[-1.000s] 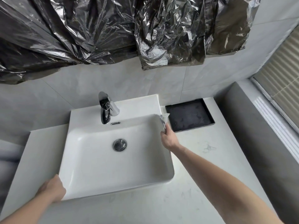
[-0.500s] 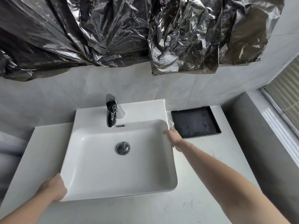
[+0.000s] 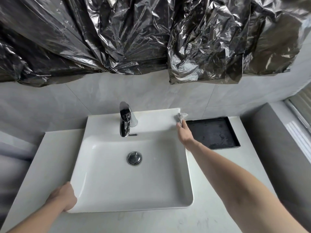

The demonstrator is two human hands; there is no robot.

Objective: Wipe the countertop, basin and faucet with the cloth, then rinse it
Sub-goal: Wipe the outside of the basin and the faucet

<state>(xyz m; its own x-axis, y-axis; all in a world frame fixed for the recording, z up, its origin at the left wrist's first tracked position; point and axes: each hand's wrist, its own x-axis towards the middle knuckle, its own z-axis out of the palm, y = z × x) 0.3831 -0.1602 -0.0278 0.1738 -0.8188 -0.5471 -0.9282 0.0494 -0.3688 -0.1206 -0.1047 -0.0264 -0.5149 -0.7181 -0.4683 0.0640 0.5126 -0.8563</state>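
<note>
A white rectangular basin [image 3: 107,182] sits on a pale marbled countertop [image 3: 210,214], with a round metal drain [image 3: 134,158] in its floor. A chrome faucet [image 3: 124,120] stands on the basin's back ledge. My right hand [image 3: 184,132] reaches to the basin's back right corner and presses a small crumpled grey-white cloth [image 3: 180,116] against the rim there. My left hand [image 3: 63,198] grips the basin's front left corner. No water is running.
A shallow black square tray [image 3: 213,132] lies on the counter right of the basin, close to my right hand. Crinkled black plastic sheeting [image 3: 134,36] hangs over the grey tiled wall. A grey ledge and a window [image 3: 301,118] are at the right.
My right hand has slid the cloth along the basin's right rim away from me, up to the back right corner. My left hand has stayed on the front left corner.
</note>
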